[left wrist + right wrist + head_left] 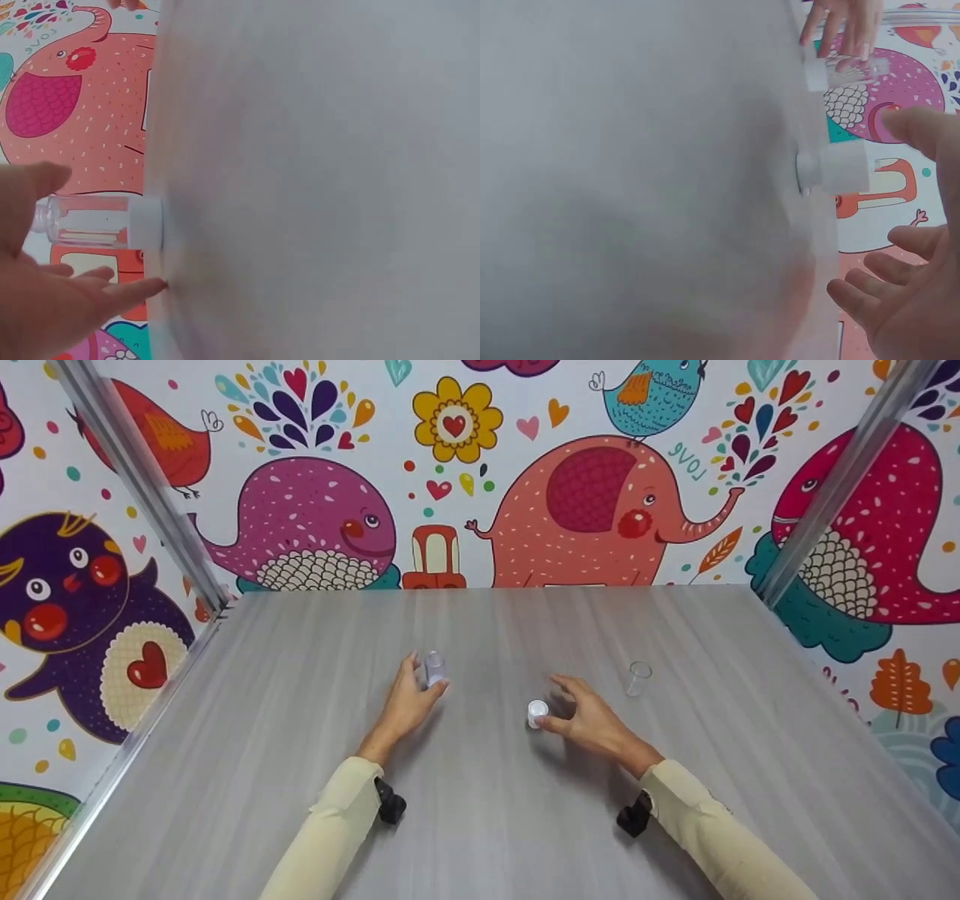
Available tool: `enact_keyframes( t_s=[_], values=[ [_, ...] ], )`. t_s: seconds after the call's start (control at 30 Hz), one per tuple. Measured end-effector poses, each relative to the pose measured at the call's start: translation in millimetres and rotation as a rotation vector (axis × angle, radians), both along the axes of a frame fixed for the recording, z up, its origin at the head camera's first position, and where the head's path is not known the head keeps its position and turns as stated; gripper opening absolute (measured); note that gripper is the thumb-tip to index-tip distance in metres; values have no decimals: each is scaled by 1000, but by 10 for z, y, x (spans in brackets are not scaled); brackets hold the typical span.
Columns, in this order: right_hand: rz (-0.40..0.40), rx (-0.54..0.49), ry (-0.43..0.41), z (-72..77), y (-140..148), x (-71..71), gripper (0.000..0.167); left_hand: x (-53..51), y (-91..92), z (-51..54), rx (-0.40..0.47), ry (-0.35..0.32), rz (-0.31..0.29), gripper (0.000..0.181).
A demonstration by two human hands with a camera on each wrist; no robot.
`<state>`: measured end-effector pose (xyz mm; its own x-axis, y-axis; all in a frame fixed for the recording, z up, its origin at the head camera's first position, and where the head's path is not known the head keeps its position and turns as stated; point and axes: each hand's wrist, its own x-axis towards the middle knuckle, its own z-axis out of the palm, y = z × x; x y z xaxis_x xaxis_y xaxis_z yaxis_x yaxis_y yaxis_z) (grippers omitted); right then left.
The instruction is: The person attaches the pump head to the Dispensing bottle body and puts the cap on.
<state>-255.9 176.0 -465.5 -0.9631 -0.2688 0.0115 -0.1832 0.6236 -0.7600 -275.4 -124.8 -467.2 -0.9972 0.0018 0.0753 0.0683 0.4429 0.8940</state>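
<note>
A small clear bottle (434, 669) with a narrow neck and a white base (146, 223) stands upright on the table. My left hand (409, 701) is around it, thumb on one side and fingers on the other, not curled round it. In the left wrist view gaps show between this hand (67, 292) and the bottle. A small white cylindrical piece (537, 714), wider above than at its foot (808, 171), stands before my right hand (596, 722). That hand's thumb and fingers are spread, apart from the piece in the right wrist view.
A clear open-topped cup (637, 679) stands on the grey table (480, 810), beyond and right of my right hand. Printed walls (465, 472) with cartoon animals border the back and sides, with metal posts (142, 487) at the corners.
</note>
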Motion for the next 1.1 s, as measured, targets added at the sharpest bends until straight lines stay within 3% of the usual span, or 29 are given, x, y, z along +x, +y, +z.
enact_keyframes(
  t_s=[0.13, 0.5, 0.8, 1.1],
  values=[
    [-29, -78, -24, -16, -32, 2, 78, -18, 36, 7, 7, 0, 44, 77],
    [-56, -161, -46, -89, -119, 20, 72, -60, 121, -17, 24, 4, 116, 78],
    [-53, -231, -61, -123, -157, 7, 64, -111, 181, -14, 79, -8, 225, 69],
    [-147, -231, -48, -148, -213, -19, 51, -96, 238, -32, 105, -21, 262, 66]
  ],
)
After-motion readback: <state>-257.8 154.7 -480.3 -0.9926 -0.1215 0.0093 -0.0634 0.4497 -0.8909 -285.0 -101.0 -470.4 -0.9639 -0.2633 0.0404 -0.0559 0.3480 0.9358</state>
